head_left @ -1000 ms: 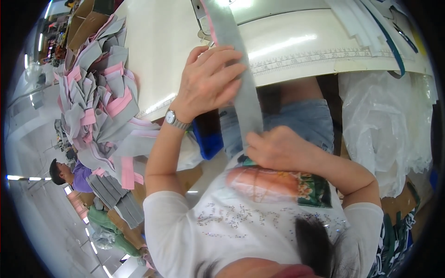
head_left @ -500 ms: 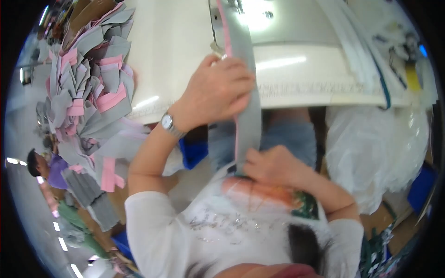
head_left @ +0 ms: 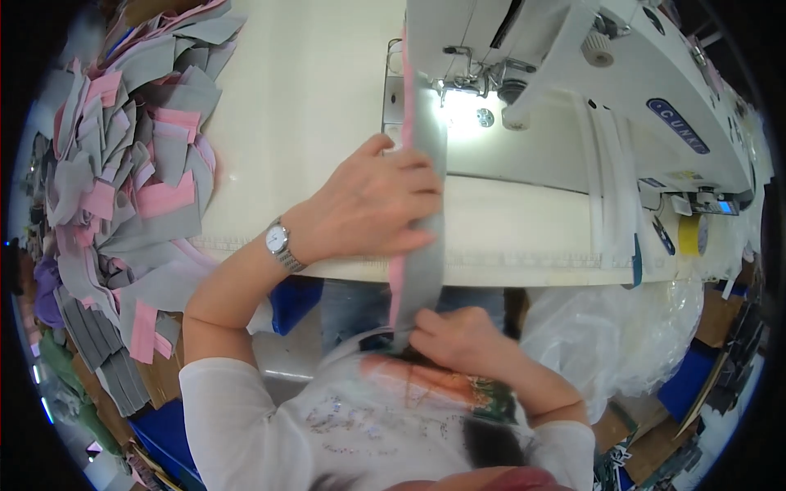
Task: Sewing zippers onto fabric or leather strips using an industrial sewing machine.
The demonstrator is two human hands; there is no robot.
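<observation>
Head view shows us a grey strip (head_left: 420,282) with a pink edge on its left side. It lies lengthwise before us, running from beside the lit needle area of the sewing machine (head_left: 630,94), over the front edge of the worktop (head_left: 303,106) and down toward the white shirt (head_left: 319,430). Its far part passes out of our sight at the machine's head.

Our left hand (head_left: 377,200) lies over the strip's middle, back up, with the fingers bent across the cloth; their undersides are hidden, so we cannot tell whether it pinches or only presses. Our right hand (head_left: 458,337) pinches the near end between thumb and curled fingers, just off the worktop and close to the shirt. We wear a silver watch (head_left: 277,239) on the left wrist.

To our left we see a loose pile (head_left: 169,155) of grey and pink pieces, and below it a stack (head_left: 98,344) of grey ones. White strips (head_left: 607,184) lie to the right of the needle area, with small snips (head_left: 663,236) and a yellow roll (head_left: 693,236) farther right. A printed scale (head_left: 524,260) follows the front edge of the worktop. Beneath that edge we have a clear plastic bag (head_left: 610,344) on the right and a blue bin (head_left: 293,303) on the left.
</observation>
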